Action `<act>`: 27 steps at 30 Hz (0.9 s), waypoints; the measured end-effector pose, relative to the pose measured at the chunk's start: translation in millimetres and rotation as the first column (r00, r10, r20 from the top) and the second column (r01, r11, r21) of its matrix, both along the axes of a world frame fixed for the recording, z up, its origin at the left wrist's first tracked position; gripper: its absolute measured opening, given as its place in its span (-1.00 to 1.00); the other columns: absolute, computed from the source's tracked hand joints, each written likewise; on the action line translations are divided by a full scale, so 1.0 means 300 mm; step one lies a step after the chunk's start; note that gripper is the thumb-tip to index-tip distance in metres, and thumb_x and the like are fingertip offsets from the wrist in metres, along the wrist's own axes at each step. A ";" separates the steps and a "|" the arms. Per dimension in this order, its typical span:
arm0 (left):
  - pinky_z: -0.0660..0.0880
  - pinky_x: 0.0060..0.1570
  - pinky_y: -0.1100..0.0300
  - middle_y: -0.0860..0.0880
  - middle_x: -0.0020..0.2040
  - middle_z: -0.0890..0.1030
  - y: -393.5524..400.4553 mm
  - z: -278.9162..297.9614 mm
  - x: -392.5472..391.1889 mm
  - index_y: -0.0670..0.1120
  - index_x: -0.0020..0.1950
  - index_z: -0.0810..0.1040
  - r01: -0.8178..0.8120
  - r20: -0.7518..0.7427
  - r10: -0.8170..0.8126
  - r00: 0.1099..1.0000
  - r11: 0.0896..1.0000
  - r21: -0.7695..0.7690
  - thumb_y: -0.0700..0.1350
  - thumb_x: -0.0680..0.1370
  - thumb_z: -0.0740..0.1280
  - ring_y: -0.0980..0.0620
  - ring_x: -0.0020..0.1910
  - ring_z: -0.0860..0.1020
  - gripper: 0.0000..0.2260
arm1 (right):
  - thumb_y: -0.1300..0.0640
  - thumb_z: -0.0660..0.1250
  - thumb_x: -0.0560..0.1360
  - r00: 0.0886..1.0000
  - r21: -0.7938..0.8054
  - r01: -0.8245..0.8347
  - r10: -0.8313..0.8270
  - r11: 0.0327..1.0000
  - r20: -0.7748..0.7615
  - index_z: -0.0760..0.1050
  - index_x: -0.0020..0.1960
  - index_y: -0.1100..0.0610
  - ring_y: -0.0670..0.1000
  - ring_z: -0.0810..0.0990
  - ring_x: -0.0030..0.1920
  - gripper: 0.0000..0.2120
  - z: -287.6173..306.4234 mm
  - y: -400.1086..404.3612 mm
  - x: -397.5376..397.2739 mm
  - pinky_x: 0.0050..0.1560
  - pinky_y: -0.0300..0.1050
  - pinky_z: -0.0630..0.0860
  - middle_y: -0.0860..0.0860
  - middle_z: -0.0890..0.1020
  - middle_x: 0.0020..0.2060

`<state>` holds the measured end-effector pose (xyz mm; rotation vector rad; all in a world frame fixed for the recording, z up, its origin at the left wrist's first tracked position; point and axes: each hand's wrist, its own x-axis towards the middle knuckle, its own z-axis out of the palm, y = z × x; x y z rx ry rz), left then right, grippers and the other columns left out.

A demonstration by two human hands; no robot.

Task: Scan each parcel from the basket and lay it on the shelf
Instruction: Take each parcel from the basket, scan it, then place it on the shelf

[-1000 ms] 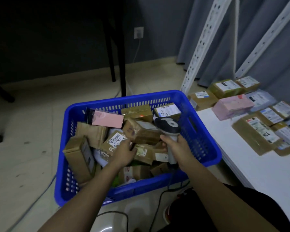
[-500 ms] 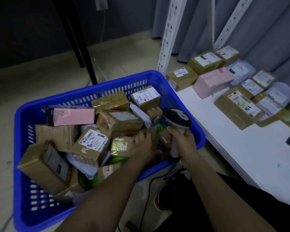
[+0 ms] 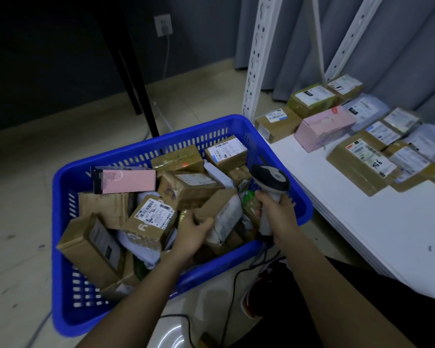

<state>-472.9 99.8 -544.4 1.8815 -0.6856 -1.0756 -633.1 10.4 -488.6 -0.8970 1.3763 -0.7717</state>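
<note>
A: Gripping, both of them. Left hand (image 3: pixel 194 228) had its fingers curled over the edge of a brown parcel (image 3: pixel 217 205) in the middle of the blue basket (image 3: pixel 68 187). Right hand (image 3: pixel 278 213) was wrapped round the handle of the scanner (image 3: pixel 270 178).

B: Parcel lifted or not?

A: Tilted up at one end, lower end down among the others. Couldn't tell if it was clear of the pile. It had a pale wrinkled label or wrap on its right face.

B: Scanner position?

A: Over the basket's right side, head pointing away from the person, toward the far parcels. Small red glow on a taped brown box (image 3: pixel 178 159) near the far wall of the basket. Cable (image 3: pixel 232 285) ran down on the floor between basket and leg.

B: Other basket contents?

A: Heaped. Pink box (image 3: pixel 128 182) with a dark end at the far left, a box with a big barcode label (image 3: pixel 152 219) just left of the left hand, a long brown box (image 3: pixel 93 249) leaning at the near left corner, a labelled box (image 3: pixel 226 151) at the far right corner.

B: Shelf?

A: White shelf (image 3: pixel 362 222) to the right of the basket, touching or nearly so, couldn't say. Parcels lay along its far part: pink carton (image 3: pixel 324 126), small brown box (image 3: pixel 278 123) by the white upright (image 3: pixel 255 59), a large flat brown parcel (image 3: pixel 362 164), several more behind, blurred. Near part of the board was bare white.

B: Background?

A: Grey curtain (image 3: pixel 399 46) behind the shelf, wall socket (image 3: pixel 163 25), black table leg (image 3: pixel 133 79), tiled floor (image 3: pixel 18 197).
</note>
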 end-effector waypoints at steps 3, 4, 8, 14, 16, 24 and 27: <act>0.56 -0.06 0.10 -0.13 0.11 0.59 0.052 0.069 0.035 -0.13 0.19 0.48 -0.085 -0.353 0.083 0.932 0.996 0.012 -0.04 0.60 0.21 -0.05 0.03 0.59 -0.77 | 0.16 0.39 0.53 0.998 0.011 0.021 -0.022 1.000 0.054 0.49 -0.07 0.17 0.02 0.52 -0.34 -0.91 0.038 0.025 -0.005 -0.43 -0.18 0.48 0.06 0.56 -0.33; 0.58 -0.01 0.06 -0.13 0.12 0.62 0.064 0.090 0.041 -0.10 0.21 0.50 -0.082 -0.468 0.066 0.881 0.997 -0.014 -0.02 0.62 0.16 -0.08 0.08 0.61 -0.74 | 0.17 0.39 0.52 0.997 0.024 0.037 -0.038 0.999 0.071 0.50 -0.01 0.15 0.01 0.54 -0.33 -0.90 0.052 0.034 -0.009 -0.46 -0.23 0.49 0.06 0.58 -0.29; 0.60 -0.03 0.01 -0.11 0.12 0.65 0.095 0.153 0.020 -0.08 0.30 0.46 -0.119 -0.700 0.025 0.713 0.989 -0.085 0.00 0.63 0.12 -0.12 0.12 0.62 -0.69 | 0.16 0.43 0.49 0.983 0.016 0.087 -0.088 0.996 0.163 0.48 0.28 0.15 -0.02 0.65 -0.17 -0.62 0.098 0.062 -0.026 -0.40 -0.22 0.53 0.05 0.67 -0.06; 0.57 0.02 0.04 -0.08 0.19 0.60 0.090 0.246 -0.059 0.02 0.36 0.39 -0.058 -0.625 -0.106 0.774 0.970 -0.236 -0.07 0.62 0.10 -0.07 0.09 0.62 -0.69 | 0.24 0.42 0.49 0.978 -0.105 0.012 0.010 0.994 0.209 0.43 0.25 0.09 -0.14 0.64 -0.13 -0.63 0.143 0.123 -0.026 -0.40 -0.36 0.52 -0.02 0.65 0.00; 0.57 0.01 0.10 -0.08 0.23 0.56 0.087 0.261 -0.053 0.02 0.37 0.37 -0.043 -0.517 -0.099 0.850 0.966 -0.256 0.00 0.62 0.14 -0.05 0.13 0.60 -0.68 | 0.26 0.42 0.49 0.977 -0.135 0.011 0.018 0.991 0.211 0.43 0.21 0.07 -0.23 0.63 -0.23 -0.66 0.152 0.139 -0.020 -0.42 -0.39 0.50 -0.09 0.63 -0.07; 0.51 0.13 -0.03 -0.09 0.05 0.68 0.095 0.343 0.038 -0.07 0.24 0.52 -0.028 -0.382 -0.061 0.922 0.974 -0.224 0.20 0.57 0.10 -0.10 0.09 0.62 -0.55 | 0.10 0.47 0.45 0.992 -0.315 0.083 -0.047 0.946 0.118 0.44 0.28 0.03 0.02 0.59 0.14 -0.56 0.219 0.093 -0.061 0.23 0.11 0.52 -0.02 0.62 0.13; 0.55 0.02 -0.01 -0.17 0.04 0.67 0.082 0.369 0.051 -0.11 0.27 0.49 -0.073 -0.389 -0.019 0.921 0.973 -0.220 0.14 0.61 0.08 -0.16 0.04 0.64 -0.57 | 0.08 0.45 0.47 0.991 -0.300 -0.057 0.091 0.952 0.101 0.42 0.21 -0.02 -0.17 0.57 -0.03 -0.64 0.222 0.092 -0.079 0.08 -0.10 0.51 -0.19 0.59 -0.05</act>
